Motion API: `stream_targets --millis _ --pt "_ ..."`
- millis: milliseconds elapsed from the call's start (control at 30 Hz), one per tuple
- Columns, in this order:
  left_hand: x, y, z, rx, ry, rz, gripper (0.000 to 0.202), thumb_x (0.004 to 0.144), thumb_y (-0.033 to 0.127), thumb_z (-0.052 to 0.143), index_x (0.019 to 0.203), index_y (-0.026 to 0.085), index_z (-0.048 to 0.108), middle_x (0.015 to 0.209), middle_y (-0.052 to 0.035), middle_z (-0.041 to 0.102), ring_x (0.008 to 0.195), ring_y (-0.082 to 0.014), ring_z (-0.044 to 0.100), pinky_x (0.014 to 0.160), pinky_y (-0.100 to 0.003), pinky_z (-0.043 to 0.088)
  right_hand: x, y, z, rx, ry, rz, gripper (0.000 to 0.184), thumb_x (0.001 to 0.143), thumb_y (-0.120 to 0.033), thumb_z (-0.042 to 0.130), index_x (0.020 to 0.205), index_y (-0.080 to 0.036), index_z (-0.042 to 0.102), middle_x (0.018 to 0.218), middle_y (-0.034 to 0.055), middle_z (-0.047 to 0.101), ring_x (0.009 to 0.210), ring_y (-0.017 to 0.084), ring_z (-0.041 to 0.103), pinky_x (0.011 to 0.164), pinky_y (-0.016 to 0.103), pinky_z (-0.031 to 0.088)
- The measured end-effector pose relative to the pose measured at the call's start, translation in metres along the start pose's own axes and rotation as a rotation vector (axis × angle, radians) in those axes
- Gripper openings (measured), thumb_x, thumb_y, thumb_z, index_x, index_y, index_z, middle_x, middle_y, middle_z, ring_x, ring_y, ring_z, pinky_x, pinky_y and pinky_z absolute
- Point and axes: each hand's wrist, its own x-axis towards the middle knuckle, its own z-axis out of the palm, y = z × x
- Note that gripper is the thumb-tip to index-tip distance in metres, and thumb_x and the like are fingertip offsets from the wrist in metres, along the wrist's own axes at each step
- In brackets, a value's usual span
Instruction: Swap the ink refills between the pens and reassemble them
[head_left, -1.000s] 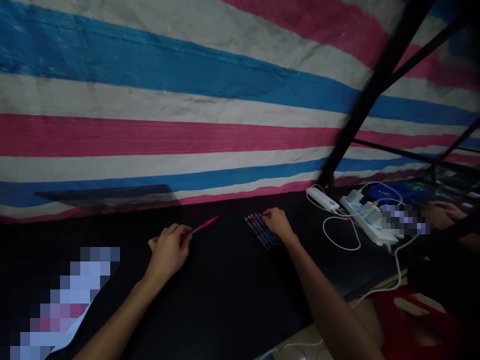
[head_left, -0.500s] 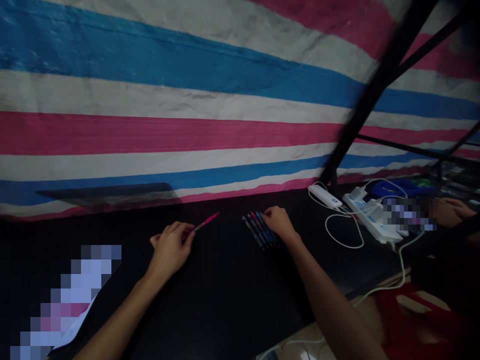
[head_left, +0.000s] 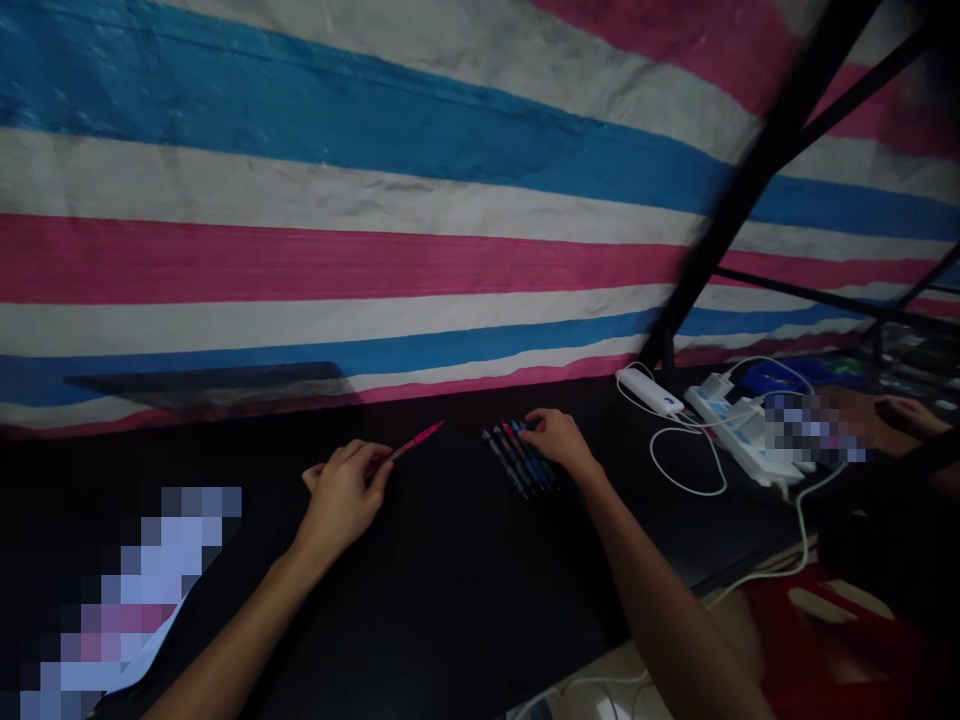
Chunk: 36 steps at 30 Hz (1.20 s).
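Note:
My left hand (head_left: 346, 487) is closed around a pink-red pen (head_left: 418, 440), whose end points up and right above the black table (head_left: 442, 590). To the right lies a row of several pens (head_left: 517, 458), side by side and slanted, with dark, red and blue parts showing. My right hand (head_left: 556, 438) is at the upper right end of this row, its thumb and fingers pinched at the top of the rightmost pen. The fingers partly cover that pen.
A white power strip (head_left: 750, 440) with plugs and cables lies at right, beside a white device (head_left: 649, 391). A blurred-out paper (head_left: 157, 640) lies at left. Another person's hand (head_left: 911, 412) is at far right. Striped sheeting (head_left: 337, 265) stands behind the table.
The pen in my left hand has shifted slightly right and up. My right hand has moved a little to the left, with its fingers still at the pen row.

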Motion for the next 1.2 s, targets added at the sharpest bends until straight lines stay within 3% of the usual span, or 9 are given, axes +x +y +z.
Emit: stream_targets --millis 167,333,467,767,967,1200 --pt "-0.001 0.002 -0.002 -0.029 -0.006 -0.004 0.021 0.085 0.031 0.046 0.096 0.023 0.062 0.098 -0.0034 0.066 0.090 -0.0220 0.060 0.073 -0.034 0.035 -0.011 -0.016 0.007 -0.008 0.090 -0.157 0.050 0.072 -0.046 0.068 0.116 -0.024 0.059 0.105 0.0090 0.056 0.100 0.026 0.051 0.081 0.033 0.039" --pt "-0.001 0.002 -0.002 -0.022 -0.001 0.003 0.021 0.085 0.031 0.046 0.096 0.023 0.062 0.098 -0.0035 0.066 0.091 -0.0223 0.060 0.073 -0.034 0.035 -0.022 -0.030 0.019 -0.099 0.034 -0.213 0.073 0.066 -0.048 0.072 0.130 -0.032 0.043 0.119 0.0109 0.044 0.109 0.032 0.039 0.084 0.044 0.033" --pt "-0.001 0.002 -0.001 -0.026 0.023 0.016 0.020 0.085 0.031 0.046 0.096 0.024 0.062 0.097 -0.0019 0.066 0.090 -0.0212 0.060 0.072 -0.034 0.035 -0.021 -0.029 0.020 -0.110 0.008 -0.181 0.068 0.069 -0.041 0.071 0.129 -0.031 0.043 0.118 0.0105 0.043 0.107 0.030 0.039 0.083 0.041 0.031" --pt "-0.001 0.002 -0.002 -0.032 0.008 0.006 0.020 0.085 0.031 0.046 0.095 0.024 0.062 0.098 -0.0023 0.066 0.091 -0.0219 0.060 0.072 -0.034 0.034 -0.019 -0.027 0.018 -0.102 -0.002 -0.172 0.065 0.067 -0.041 0.074 0.126 -0.030 0.047 0.118 0.0099 0.044 0.106 0.030 0.040 0.081 0.039 0.029" --pt "-0.001 0.003 -0.003 -0.014 0.006 0.003 0.022 0.086 0.032 0.045 0.097 0.024 0.062 0.097 -0.0031 0.066 0.090 -0.0221 0.060 0.071 -0.033 0.034 -0.016 -0.026 0.012 -0.090 -0.006 -0.171 0.046 0.066 -0.033 0.076 0.109 -0.028 0.061 0.116 0.0070 0.048 0.106 0.028 0.039 0.079 0.036 0.029" --pt "0.000 0.003 -0.003 -0.033 0.014 0.015 0.021 0.085 0.031 0.046 0.096 0.023 0.062 0.095 -0.0027 0.066 0.087 -0.0210 0.060 0.071 -0.032 0.035 -0.015 -0.024 0.012 -0.079 -0.005 -0.202 0.039 0.066 -0.032 0.078 0.103 -0.028 0.066 0.111 0.0063 0.050 0.103 0.027 0.040 0.077 0.035 0.028"
